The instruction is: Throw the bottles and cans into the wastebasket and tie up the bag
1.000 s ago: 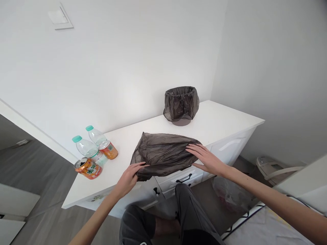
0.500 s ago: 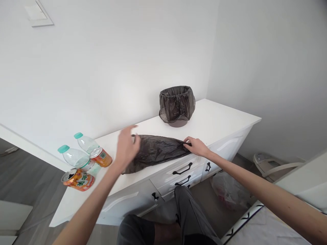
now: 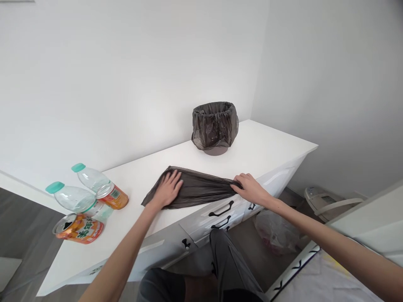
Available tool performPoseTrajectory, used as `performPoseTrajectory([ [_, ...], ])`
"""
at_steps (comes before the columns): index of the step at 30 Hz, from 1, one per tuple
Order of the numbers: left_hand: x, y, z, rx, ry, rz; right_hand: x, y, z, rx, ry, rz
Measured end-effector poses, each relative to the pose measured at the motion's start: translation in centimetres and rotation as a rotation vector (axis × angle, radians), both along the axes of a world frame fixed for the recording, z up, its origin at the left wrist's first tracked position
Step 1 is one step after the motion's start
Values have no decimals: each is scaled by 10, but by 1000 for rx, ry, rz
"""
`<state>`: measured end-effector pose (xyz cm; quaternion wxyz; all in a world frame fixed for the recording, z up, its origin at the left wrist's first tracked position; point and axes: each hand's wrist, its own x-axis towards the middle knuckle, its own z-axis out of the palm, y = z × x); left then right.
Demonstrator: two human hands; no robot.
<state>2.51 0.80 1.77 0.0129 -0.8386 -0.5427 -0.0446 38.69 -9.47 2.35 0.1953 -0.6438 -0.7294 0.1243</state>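
A dark, see-through garbage bag point(image 3: 201, 187) lies flat across the white cabinet top, stretched from left to right. My left hand point(image 3: 168, 188) rests on its wide left part, palm down with the fingers spread. At the bag's gathered right end, my right hand point(image 3: 250, 188) pinches the plastic between thumb and fingers, close to the cabinet's front edge. Behind the bag stands a small trash can point(image 3: 215, 128) lined with another dark bag, whose edge is folded down over the outside.
Left of the bag are two clear bottles with teal caps point(image 3: 55, 187) and two orange drink cans point(image 3: 82, 228). The white cabinet point(image 3: 267, 144) has black-handled drawers and meets walls behind. Below right, a plastic bag point(image 3: 277, 230) and a beige appliance point(image 3: 324, 201) are on the floor.
My left hand has come down from above the bag onto its left part. The bag is pulled flatter and straighter; my right hand keeps its pinch. The view has shifted slightly.
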Motion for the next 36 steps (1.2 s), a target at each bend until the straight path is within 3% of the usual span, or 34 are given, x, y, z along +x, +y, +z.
performPoseTrajectory([
  [3, -33, -3, 20, 103, -31, 122, -3, -20, 18, -59, 160, 40],
  [5, -36, -20, 30, 192, -109, 94, -10, -38, 36, -145, 337, 87],
  [7, -24, -46, 34, 223, -188, -56, -19, -55, 55, -251, 534, 174],
  [10, 8, -88, 34, 144, -224, -376, -41, -67, 79, -349, 745, 321],
  [12, 26, -108, 35, 56, -190, -579, -64, -58, 90, -401, 808, 450],
  [14, 31, -120, 34, -10, -171, -674, -92, -37, 95, -454, 839, 565],
  [17, 16, -128, 29, -24, -210, -634, -140, 7, 92, -509, 900, 580],
  [20, -21, -139, 20, 17, -242, -550, -181, 43, 80, -579, 899, 463],
  [23, -57, -162, 15, 120, -274, -391, -208, 60, 63, -661, 886, 308],
  [25, -68, -180, 15, 222, -308, -287, -217, 63, 53, -710, 900, 234],
  [28, -61, -193, 16, 305, -323, -295, -217, 60, 44, -724, 962, 245],
  [30, -46, -189, 13, 283, -301, -339, -208, 52, 46, -670, 951, 307],
  [36, -21, -157, -7, 187, -407, -215, -148, 4, 62, -171, 409, 663],
])
